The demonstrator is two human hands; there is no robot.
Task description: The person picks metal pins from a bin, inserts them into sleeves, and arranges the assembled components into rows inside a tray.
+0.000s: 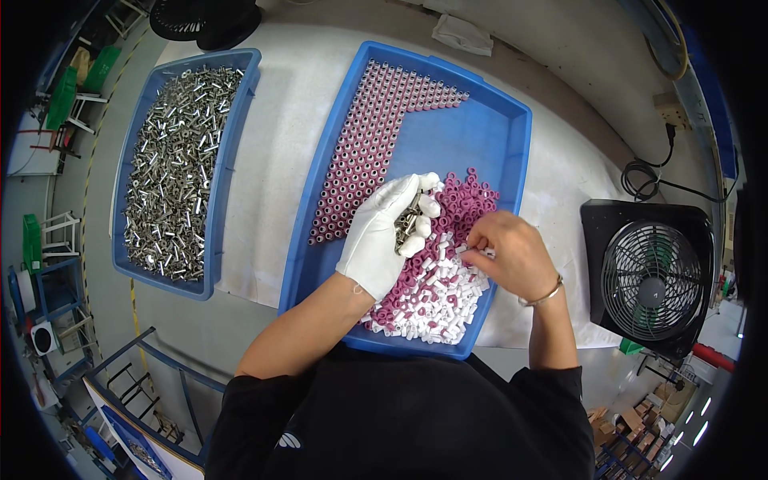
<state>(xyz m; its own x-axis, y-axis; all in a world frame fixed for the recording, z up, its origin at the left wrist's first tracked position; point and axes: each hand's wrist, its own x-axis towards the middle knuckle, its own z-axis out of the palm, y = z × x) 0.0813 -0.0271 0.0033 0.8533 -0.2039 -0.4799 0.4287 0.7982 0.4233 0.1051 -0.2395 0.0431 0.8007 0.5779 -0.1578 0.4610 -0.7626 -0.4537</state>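
In a white glove, my left hand (376, 228) is cupped, fingers curled around a bunch of small metal pins (406, 230). It is over the middle of a large blue tray (456, 140). My bare right hand (518, 252), a bracelet at its wrist, bends its thumb and fingers together just right of the glove. Whatever sits between those fingertips is too small to make out. Beneath both hands lie loose purple rings (468, 200) and a heap of short white sleeves (440, 308). Upright ringed pieces (360, 152) fill tight rows along the tray's left and far sides.
A second blue bin (221, 192), full of loose metal pins (176, 168), stands to the left. On the right is a black fan (652, 280), with a coiled black cable (640, 178) behind it. A folded white cloth (464, 34) lies at the back.
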